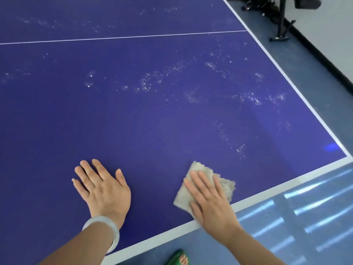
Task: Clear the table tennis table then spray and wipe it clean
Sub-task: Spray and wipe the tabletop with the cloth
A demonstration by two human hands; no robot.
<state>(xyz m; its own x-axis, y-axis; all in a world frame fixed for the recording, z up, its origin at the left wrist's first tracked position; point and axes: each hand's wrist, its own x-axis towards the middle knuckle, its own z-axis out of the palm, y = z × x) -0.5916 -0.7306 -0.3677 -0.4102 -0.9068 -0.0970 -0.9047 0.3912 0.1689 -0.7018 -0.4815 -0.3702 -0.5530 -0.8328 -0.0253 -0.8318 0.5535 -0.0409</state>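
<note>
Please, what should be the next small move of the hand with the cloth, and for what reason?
Probably push the grey cloth forward and to the right, toward the spray droplets near the table's corner. The right hand already presses it flat by the near edge, where the surface looks dry, while wet patches remain farther ahead. The left hand rests flat on the table.

The cloth [205,186] lies on the counter [152,121], close to its near edge and toward its near right corner. The right hand [209,199] lies flat on the cloth, covering its middle. The left hand [103,185] rests flat on the counter, to the left of the cloth and well apart from it. Spray droplets [162,77] lie on the counter behind the cloth, in patches from left to right. Behind the droplets the centre line [122,37] crosses the counter. On the floor [315,217], in front of the cloth, stands a foot in a sandal [178,258]. A stand [280,27] is on the floor far behind the cloth, beyond the counter's right edge.
</note>
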